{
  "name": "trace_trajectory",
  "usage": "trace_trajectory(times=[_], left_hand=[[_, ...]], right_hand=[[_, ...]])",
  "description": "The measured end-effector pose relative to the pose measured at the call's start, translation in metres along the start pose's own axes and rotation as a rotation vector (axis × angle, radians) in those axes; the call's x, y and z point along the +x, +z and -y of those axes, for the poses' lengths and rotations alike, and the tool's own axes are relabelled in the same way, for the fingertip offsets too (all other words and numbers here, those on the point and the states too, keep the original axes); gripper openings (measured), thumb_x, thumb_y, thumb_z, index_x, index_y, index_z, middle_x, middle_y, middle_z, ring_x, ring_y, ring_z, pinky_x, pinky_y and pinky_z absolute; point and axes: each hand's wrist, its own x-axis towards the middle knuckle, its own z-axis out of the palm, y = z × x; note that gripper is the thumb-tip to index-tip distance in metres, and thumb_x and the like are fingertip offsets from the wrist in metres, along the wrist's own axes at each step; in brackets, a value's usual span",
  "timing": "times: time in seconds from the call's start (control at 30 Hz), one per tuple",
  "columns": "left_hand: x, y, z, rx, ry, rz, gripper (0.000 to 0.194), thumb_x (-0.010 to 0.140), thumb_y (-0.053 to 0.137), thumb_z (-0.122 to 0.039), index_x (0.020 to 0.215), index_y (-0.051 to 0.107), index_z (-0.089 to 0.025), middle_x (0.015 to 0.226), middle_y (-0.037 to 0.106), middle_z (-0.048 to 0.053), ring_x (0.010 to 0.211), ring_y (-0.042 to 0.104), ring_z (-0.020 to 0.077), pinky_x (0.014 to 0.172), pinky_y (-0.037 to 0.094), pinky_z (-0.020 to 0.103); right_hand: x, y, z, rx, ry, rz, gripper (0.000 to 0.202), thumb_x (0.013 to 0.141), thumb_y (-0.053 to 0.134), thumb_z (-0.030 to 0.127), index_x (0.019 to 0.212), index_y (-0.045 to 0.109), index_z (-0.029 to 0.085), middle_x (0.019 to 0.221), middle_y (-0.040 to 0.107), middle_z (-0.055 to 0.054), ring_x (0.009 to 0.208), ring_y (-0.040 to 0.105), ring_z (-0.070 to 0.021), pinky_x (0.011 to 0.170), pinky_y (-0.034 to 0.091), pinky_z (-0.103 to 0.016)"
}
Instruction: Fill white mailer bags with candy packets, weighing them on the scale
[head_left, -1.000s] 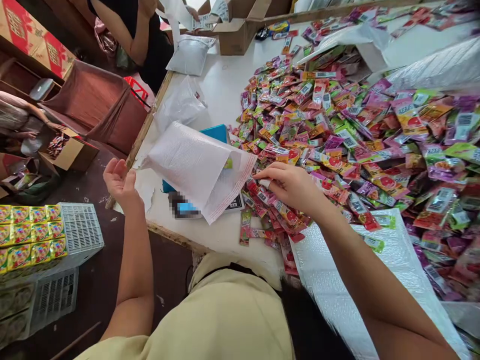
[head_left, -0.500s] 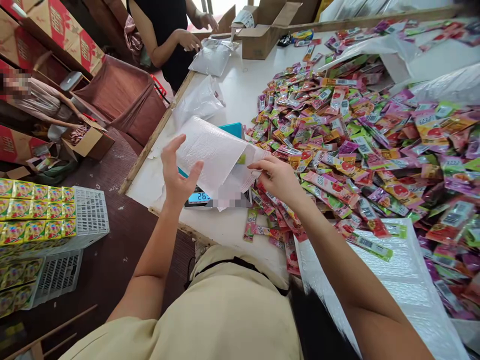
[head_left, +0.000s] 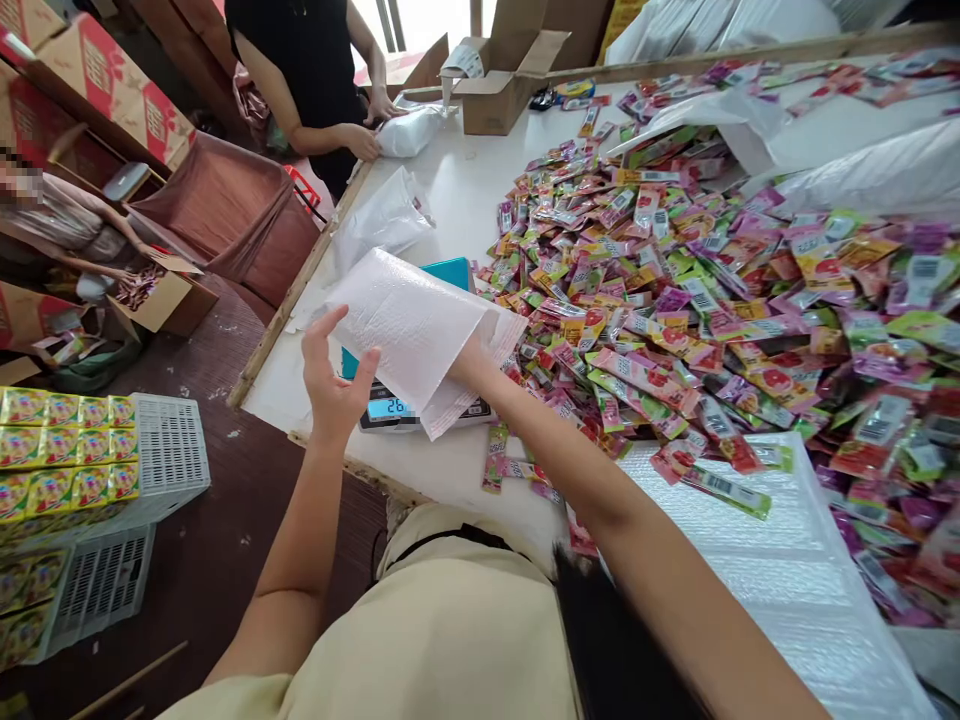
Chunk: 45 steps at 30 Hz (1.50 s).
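A white padded mailer bag (head_left: 409, 320) lies on a digital scale (head_left: 386, 410) with a blue-green platform, its mouth facing right. My right hand (head_left: 466, 362) reaches into that mouth, and its fingers are hidden inside. Beside the bag's left end my left hand (head_left: 335, 375) is raised, thumb and fingers spread, holding nothing. To the right of the scale spreads a big heap of small colourful sachets (head_left: 645, 290). A few sachets (head_left: 495, 458) lie at the table's near edge.
Flat white mailers (head_left: 757, 560) lie at the right front. Another filled bag (head_left: 386, 215) and an open carton (head_left: 491, 95) stand farther back. A person in black (head_left: 304, 80) handles a bag (head_left: 409, 132). Crates (head_left: 169, 450) stand at left.
My right hand has moved from the bag's opening to inside it. My left hand remains spread and has shifted slightly left in view. The person in black now has both hands on their bag.
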Motion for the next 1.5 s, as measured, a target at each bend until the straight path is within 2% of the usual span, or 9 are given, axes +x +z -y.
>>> trace_trajectory(times=[0.2, 0.37, 0.63, 0.87, 1.03, 1.23, 1.37, 1.43, 1.5], left_hand=[[-0.005, -0.003, 0.010, 0.022, -0.077, 0.007, 0.047, 0.091, 0.066, -0.043, 0.133, 0.054, -0.025, 0.134, 0.061, 0.010, 0.129, 0.056, 0.0258, 0.107, 0.047, 0.046], [0.000, 0.001, 0.001, 0.030, -0.018, 0.019, 0.035, 0.092, 0.064, -0.040, 0.123, 0.060, -0.024, 0.128, 0.064, 0.009, 0.126, 0.058, 0.0240, 0.107, 0.048, 0.046], [-0.012, -0.012, 0.001, 0.041, -0.034, -0.048, 0.025, 0.093, 0.065, -0.035, 0.116, 0.066, -0.024, 0.124, 0.066, 0.008, 0.120, 0.061, 0.0223, 0.106, 0.048, 0.044], [-0.021, -0.009, -0.001, 0.011, -0.082, -0.061, 0.024, 0.093, 0.064, -0.033, 0.115, 0.066, -0.024, 0.124, 0.066, 0.009, 0.122, 0.060, 0.0219, 0.106, 0.050, 0.042], [-0.019, -0.009, -0.001, -0.014, -0.068, -0.067, 0.024, 0.093, 0.065, -0.031, 0.116, 0.066, -0.024, 0.124, 0.066, 0.009, 0.121, 0.060, 0.0223, 0.105, 0.050, 0.043], [-0.019, -0.006, 0.001, 0.001, -0.081, -0.049, 0.023, 0.094, 0.063, -0.033, 0.116, 0.066, -0.024, 0.125, 0.065, 0.009, 0.123, 0.059, 0.0228, 0.106, 0.050, 0.043], [-0.019, -0.005, 0.002, 0.000, -0.077, -0.054, 0.023, 0.094, 0.064, -0.031, 0.115, 0.066, -0.024, 0.124, 0.065, 0.008, 0.122, 0.060, 0.0222, 0.106, 0.050, 0.043], [-0.019, -0.003, 0.002, 0.002, -0.078, -0.054, 0.023, 0.093, 0.065, -0.030, 0.115, 0.066, -0.025, 0.124, 0.066, 0.008, 0.122, 0.060, 0.0221, 0.105, 0.050, 0.043], [-0.018, -0.001, 0.002, 0.002, -0.083, -0.051, 0.022, 0.093, 0.065, -0.030, 0.115, 0.066, -0.025, 0.124, 0.066, 0.008, 0.121, 0.060, 0.0221, 0.105, 0.050, 0.044]], right_hand=[[-0.011, -0.036, 0.001, 0.068, 0.120, -0.070, 0.039, 0.087, 0.053, 0.020, 0.122, 0.067, 0.018, 0.123, 0.068, -0.015, 0.116, 0.060, -0.0327, 0.096, 0.051, -0.045], [-0.031, -0.069, 0.010, -0.018, 0.206, -0.064, 0.037, 0.078, 0.051, 0.011, 0.108, 0.074, 0.013, 0.111, 0.069, -0.018, 0.099, 0.063, -0.0305, 0.084, 0.050, -0.040], [-0.121, -0.114, -0.023, 0.162, 0.412, -0.217, 0.036, 0.070, 0.064, 0.024, 0.104, 0.077, 0.018, 0.087, 0.074, -0.006, 0.075, 0.065, -0.0236, 0.070, 0.052, -0.036], [-0.177, -0.159, -0.044, 0.332, 0.593, -0.484, 0.036, 0.063, 0.071, 0.031, 0.097, 0.078, 0.024, 0.074, 0.068, -0.002, 0.059, 0.059, -0.0198, 0.053, 0.049, -0.034], [-0.196, -0.192, -0.050, 0.214, 0.683, -0.598, 0.031, 0.068, 0.074, 0.027, 0.099, 0.078, 0.030, 0.078, 0.067, -0.005, 0.063, 0.060, -0.0235, 0.056, 0.047, -0.039], [-0.210, -0.222, -0.059, 0.023, 0.721, -0.569, 0.033, 0.081, 0.070, 0.037, 0.114, 0.072, 0.042, 0.091, 0.065, -0.008, 0.091, 0.067, -0.0359, 0.073, 0.051, -0.051], [-0.205, -0.222, -0.059, -0.427, 0.634, -0.487, 0.074, 0.075, 0.076, 0.025, 0.144, 0.052, 0.039, 0.140, 0.050, -0.018, 0.138, 0.039, -0.0525, 0.102, 0.038, -0.069], [-0.187, -0.204, -0.043, -0.438, 0.480, -0.489, 0.078, 0.076, 0.072, 0.020, 0.149, 0.046, 0.032, 0.152, 0.040, -0.019, 0.145, 0.030, -0.0515, 0.112, 0.030, -0.071], [-0.159, -0.169, -0.018, -0.239, 0.255, -0.375, 0.066, 0.083, 0.062, 0.016, 0.146, 0.047, 0.027, 0.144, 0.049, -0.018, 0.140, 0.041, -0.0426, 0.114, 0.035, -0.065]])
